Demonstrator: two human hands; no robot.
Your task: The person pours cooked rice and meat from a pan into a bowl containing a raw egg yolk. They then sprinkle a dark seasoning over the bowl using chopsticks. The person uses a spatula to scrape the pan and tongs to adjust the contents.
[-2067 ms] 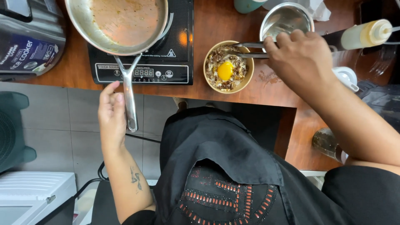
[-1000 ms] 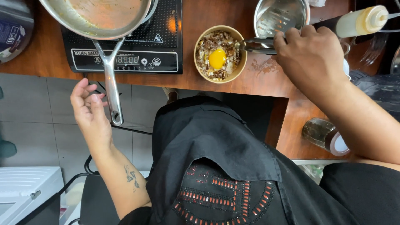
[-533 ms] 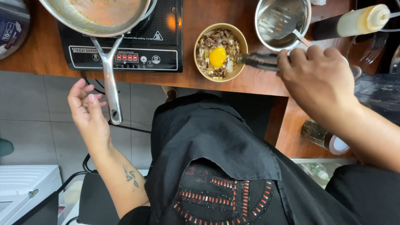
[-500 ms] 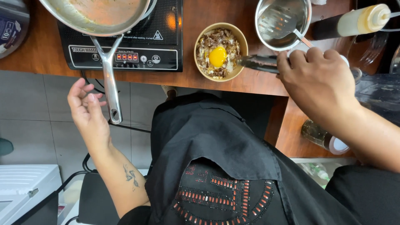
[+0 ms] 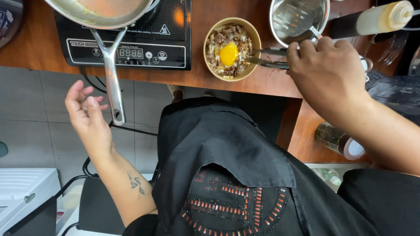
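One head-worn camera looks steeply down, close over the wooden counter (image 5: 258,85).

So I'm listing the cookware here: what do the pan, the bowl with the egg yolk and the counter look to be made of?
Frying pan: bare polished metal, probably stainless steel, judging by its bright silver handle. Bowl: tan and matte with a thin rim, possibly paper or bamboo fibre. Counter: reddish-brown wood or wood-look laminate, with faint grain.
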